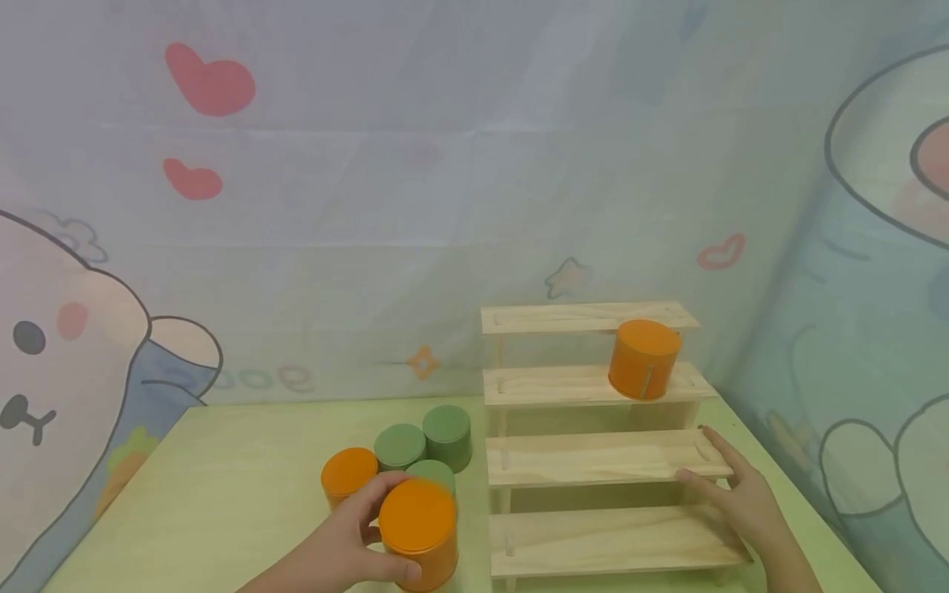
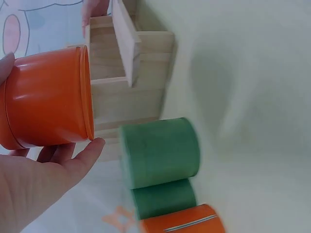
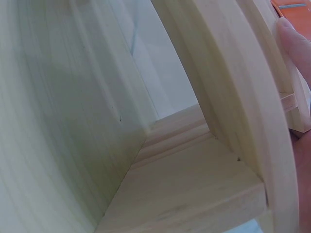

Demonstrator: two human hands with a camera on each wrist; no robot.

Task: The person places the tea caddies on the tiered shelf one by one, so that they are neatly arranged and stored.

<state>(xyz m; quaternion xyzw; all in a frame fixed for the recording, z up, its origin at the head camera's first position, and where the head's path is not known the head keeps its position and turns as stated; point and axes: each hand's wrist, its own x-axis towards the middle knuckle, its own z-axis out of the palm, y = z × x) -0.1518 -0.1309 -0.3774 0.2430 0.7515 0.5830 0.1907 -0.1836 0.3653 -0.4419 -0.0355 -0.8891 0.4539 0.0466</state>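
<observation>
My left hand [image 1: 337, 548] grips an orange cylindrical tin [image 1: 418, 527] round its side, thumb in front and fingers behind. The tin is upright and raised off the table, as the left wrist view shows its rim [image 2: 86, 97] apart from everything else. On the right, my right hand [image 1: 749, 498] holds the end of a stepped wooden shelf [image 1: 593, 457], thumb on the front edge of one board and a finger at its back edge. Another orange tin [image 1: 643, 362] stands at the right on a higher board.
Beyond my left hand, several tins stand close together on the pale table [image 1: 215, 486]: an orange tin [image 1: 348, 473] and green tins [image 1: 447, 436]. The shelf stands just right of them. A printed cloth [image 1: 356, 165] hangs behind and on the sides.
</observation>
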